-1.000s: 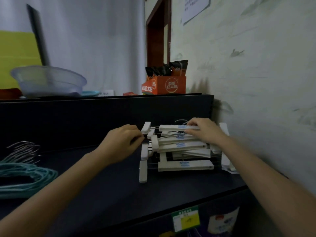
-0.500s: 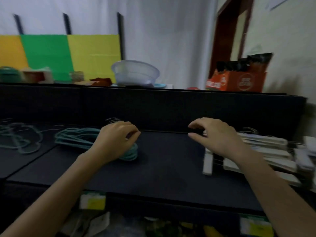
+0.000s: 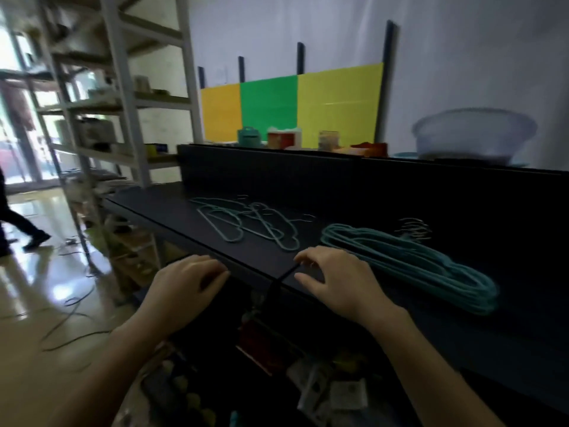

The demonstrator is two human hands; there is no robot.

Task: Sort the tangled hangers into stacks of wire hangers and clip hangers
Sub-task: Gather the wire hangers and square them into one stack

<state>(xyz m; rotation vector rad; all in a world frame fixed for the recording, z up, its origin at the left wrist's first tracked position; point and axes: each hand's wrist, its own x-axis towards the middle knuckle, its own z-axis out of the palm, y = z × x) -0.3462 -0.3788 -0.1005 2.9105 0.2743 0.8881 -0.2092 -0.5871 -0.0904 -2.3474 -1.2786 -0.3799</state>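
**A:** What takes up most of the view?

**B:** A long black table (image 3: 172, 217) running from the left into the right foreground, with a raised black back panel (image 3: 308, 174) along its far side. Left of it stands a tall grey shelving rack (image 3: 123, 87). Orange, green and yellow panels (image 3: 292, 109) hang on the wall behind.

**A:** Anything on top of the back panel?

**B:** A clear plastic basin (image 3: 474, 134) at the right, and a few small blurred containers further left.

**A:** Where are the hangers?

**B:** A neat stack of teal wire hangers (image 3: 409, 263) lies on the table at the right, its metal hooks bunched at the far end near the back panel. To its left, apart from it, a loose tangle of teal wire hangers (image 3: 246, 223) is spread flat, several crossing over each other.

**A:** And the hands?

**B:** The right hand (image 3: 335, 282) is above the table's front edge, just beside the near end of the stack. Its fingers are loosely bent and spread, thumb out, holding nothing. I cannot tell whether it touches the stack. The left hand (image 3: 184, 282) is at the front edge further left, in front of the tangle and apart from it, fingers loosely curled downward and holding nothing.
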